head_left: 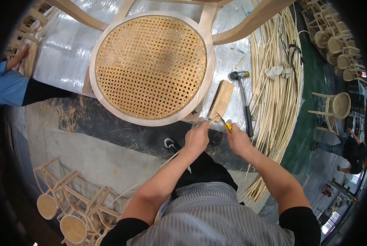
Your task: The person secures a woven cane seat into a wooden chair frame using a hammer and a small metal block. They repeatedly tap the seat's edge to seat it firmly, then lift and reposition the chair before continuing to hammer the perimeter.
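Observation:
My left hand (pixel 197 137) is closed on a thin rattan strip (pixel 163 165), whose long tail runs down to the lower left past my forearm. Its short end seems to reach the near end of a wooden block (pixel 222 97). In my right hand (pixel 239 141) is a yellow utility knife (pixel 228 126), fingers wrapped round its handle, blade pointing up and left over the block's near end. Whether the blade touches the strip is too small to tell. Just left of the block stands a wooden chair with a round woven cane seat (pixel 150 67).
A mallet (pixel 244 100) lies right of the block, beside a long bundle of rattan strips (pixel 275 94) with a crumpled cloth (pixel 277 72). Stacked chairs (pixel 73 228) stand at lower left. One co-worker (pixel 13 84) is at far left, another person (pixel 353 153) at far right.

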